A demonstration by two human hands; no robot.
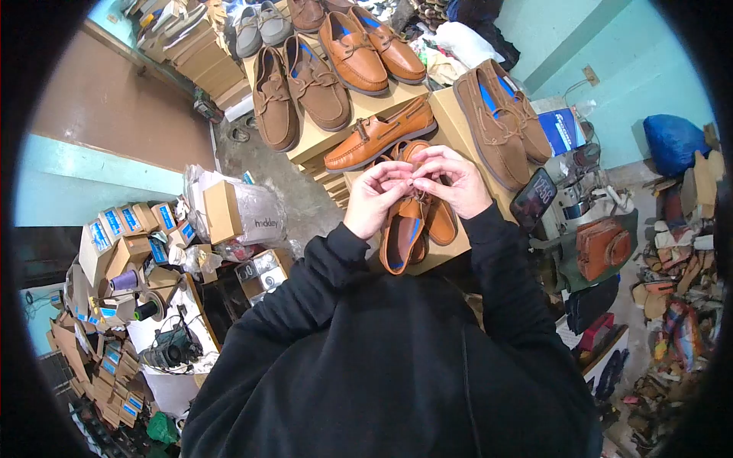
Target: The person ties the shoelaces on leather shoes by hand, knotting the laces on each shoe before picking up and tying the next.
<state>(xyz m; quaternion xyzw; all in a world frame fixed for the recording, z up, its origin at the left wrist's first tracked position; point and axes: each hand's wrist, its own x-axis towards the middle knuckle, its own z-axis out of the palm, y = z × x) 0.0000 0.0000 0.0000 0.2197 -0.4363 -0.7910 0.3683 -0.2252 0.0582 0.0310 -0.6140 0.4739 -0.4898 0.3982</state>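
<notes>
My left hand [376, 197] and my right hand [452, 183] are close together, fingertips pinched, over a tan leather boat shoe [398, 243] with a blue insole. Between the fingertips is a thin brown shoelace [413, 194], partly hidden by my fingers. Beside that shoe, beneath my right hand, lies another tan shoe [441, 221]. Both rest on a cardboard box [450, 256]. Just beyond my hands a tan boat shoe [382, 134] lies across the boxes, its lace tied.
Brown boat shoes [317, 84] and tan ones [353, 53] stand on boxes ahead. Another brown pair [492, 126] sits to the right, near a phone-like screen [533, 200] and a brown leather bag [603, 243]. Stacked shoeboxes [114, 244] and thread spools [126, 281] are at left.
</notes>
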